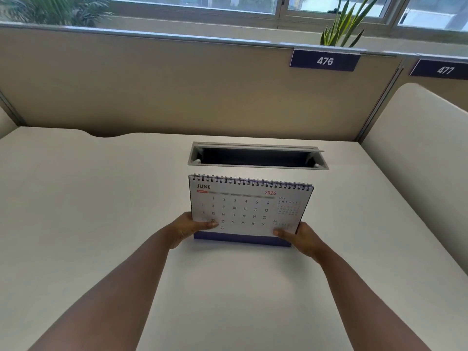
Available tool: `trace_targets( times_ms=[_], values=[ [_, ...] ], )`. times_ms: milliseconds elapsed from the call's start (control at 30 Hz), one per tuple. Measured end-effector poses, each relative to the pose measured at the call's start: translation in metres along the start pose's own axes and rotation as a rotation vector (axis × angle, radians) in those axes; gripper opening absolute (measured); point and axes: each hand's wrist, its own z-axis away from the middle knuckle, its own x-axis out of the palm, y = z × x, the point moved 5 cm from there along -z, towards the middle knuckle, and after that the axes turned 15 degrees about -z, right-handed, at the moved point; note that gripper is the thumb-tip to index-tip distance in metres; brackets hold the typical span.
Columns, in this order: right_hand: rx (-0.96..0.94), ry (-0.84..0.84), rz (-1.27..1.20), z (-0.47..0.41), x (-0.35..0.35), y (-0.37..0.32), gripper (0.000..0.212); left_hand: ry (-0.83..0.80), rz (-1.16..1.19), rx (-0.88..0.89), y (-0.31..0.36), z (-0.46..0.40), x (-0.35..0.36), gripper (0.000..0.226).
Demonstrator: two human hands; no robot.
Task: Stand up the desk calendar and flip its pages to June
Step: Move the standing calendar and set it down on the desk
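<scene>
The spiral-bound desk calendar (249, 209) stands upright on the white desk (88, 198), its front page reading JUNE 2026 above a blue base strip. My left hand (188, 228) grips its lower left corner, thumb pressed on the page. My right hand (297, 236) grips the lower right corner the same way. The fingers of both hands are hidden behind the calendar.
An open cable slot (257, 158) is cut into the desk just behind the calendar. A beige partition (177, 89) with labels 476 (325, 61) and 477 (445, 70) closes the back. A white side divider (417, 138) stands at the right.
</scene>
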Motion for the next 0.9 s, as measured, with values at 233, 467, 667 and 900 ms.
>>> trace_targets(
  times_ms=[233,467,667,900],
  values=[
    [0.139,-0.083,0.053,-0.003,-0.001,0.012,0.061,-0.073,-0.067,0.024,-0.001,-0.005,0.005,0.057],
    [0.080,-0.060,-0.038,0.001,-0.004,0.006,0.032,-0.114,-0.010,0.047,0.002,-0.004,-0.003,0.047],
    [-0.018,0.060,-0.171,0.005,-0.016,-0.009,0.028,-0.090,-0.008,0.102,0.036,-0.007,-0.021,0.039],
    [-0.053,0.189,-0.282,0.012,-0.048,-0.019,0.031,0.022,0.153,0.235,0.102,-0.016,-0.004,0.047]
  ],
)
